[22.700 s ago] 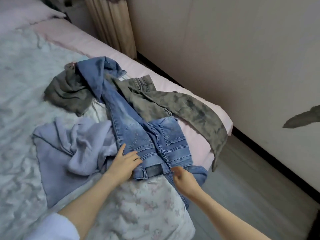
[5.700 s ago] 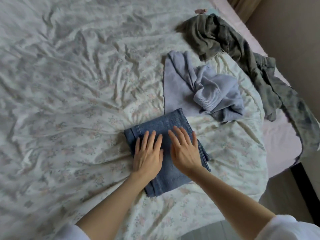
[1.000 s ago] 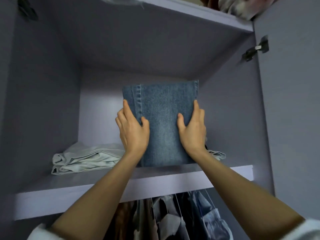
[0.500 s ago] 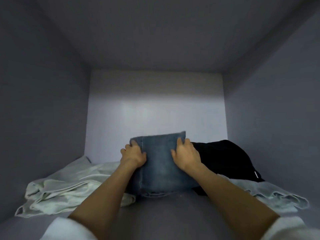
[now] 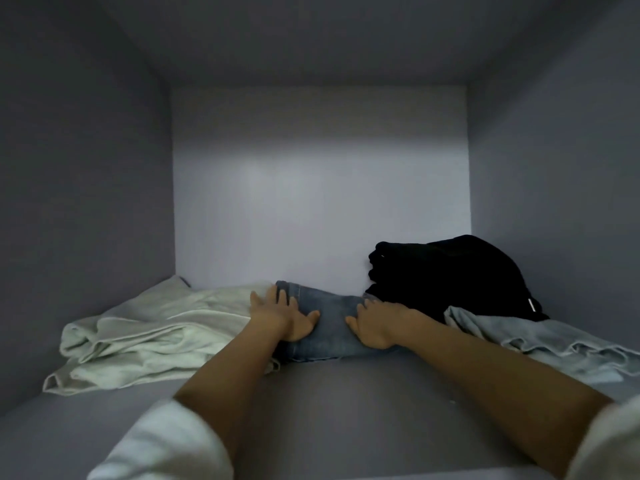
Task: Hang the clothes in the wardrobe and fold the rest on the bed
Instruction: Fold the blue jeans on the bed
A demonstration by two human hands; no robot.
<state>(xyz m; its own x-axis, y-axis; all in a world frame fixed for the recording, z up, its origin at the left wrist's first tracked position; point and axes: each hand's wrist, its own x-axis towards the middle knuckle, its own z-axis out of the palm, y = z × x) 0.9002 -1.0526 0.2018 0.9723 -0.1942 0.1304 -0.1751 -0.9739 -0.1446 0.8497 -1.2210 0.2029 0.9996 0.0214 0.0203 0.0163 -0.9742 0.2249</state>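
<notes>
The folded jeans lay flat on the wardrobe shelf, at centre frame, just short of the back wall. They sat between a cream garment at lower left and a black pile at right, touching the cream one; contact with the black pile could not be confirmed. A pale denim piece trailed along the right edge of the shelf.

The left hand rested on the jeans' left end, fingers straight and spread, palm down, gripping nothing. The right hand lay on the right end, fingers extended and slightly bent over the cloth; no pinch was evident. Both appeared to be pressing, not holding.

Judgement: the flat palms served to seat the fold and keep it from springing open in the gap. The placement appeared nearly complete. Withdrawing carelessly could drag the top layer forward.
</notes>
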